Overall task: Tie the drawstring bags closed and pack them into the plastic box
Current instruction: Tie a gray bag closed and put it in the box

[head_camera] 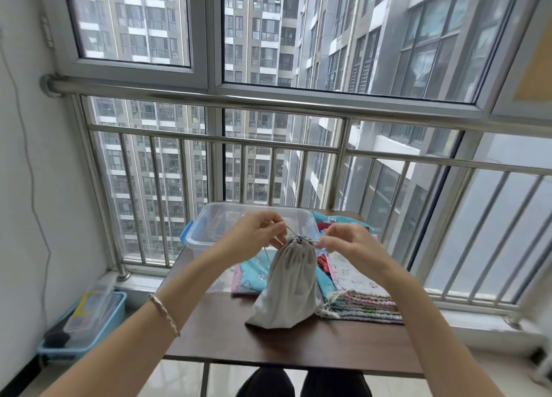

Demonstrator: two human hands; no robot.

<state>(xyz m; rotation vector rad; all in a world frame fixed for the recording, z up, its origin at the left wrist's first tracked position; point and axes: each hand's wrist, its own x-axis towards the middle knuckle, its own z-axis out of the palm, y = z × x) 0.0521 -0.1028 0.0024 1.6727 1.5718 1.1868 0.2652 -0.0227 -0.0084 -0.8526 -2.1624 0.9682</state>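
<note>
Clearly the tying step is in hand. A grey drawstring bag (288, 289) stands upright near the middle of the brown table (268, 346), its mouth already gathered into tight pleats. The two hands work close together at that mouth, one on either side. The left hand (257, 232) pinches one run of the cord (289, 231) and draws it up and to the left, while the right hand (349, 243) pinches the other end just beside the neck. Whether a knot has formed between them I cannot tell, as the crossing is too small to read.

The clear plastic box (209, 217) with blue latches sits just behind the bag at the far edge of the table, lid off. A stack of flat patterned bags (364, 301) lies to the right, touching the grey one, and a blue printed bag (254, 272) lies behind it on the left. By my reading most of the job is ahead.

The next move calls for crossing the two ends and pulling them snug against the pleats — evenly, so the neck does not slacken. Then the bag needs lifting by its neck over the near rim and setting down inside the box.
</note>
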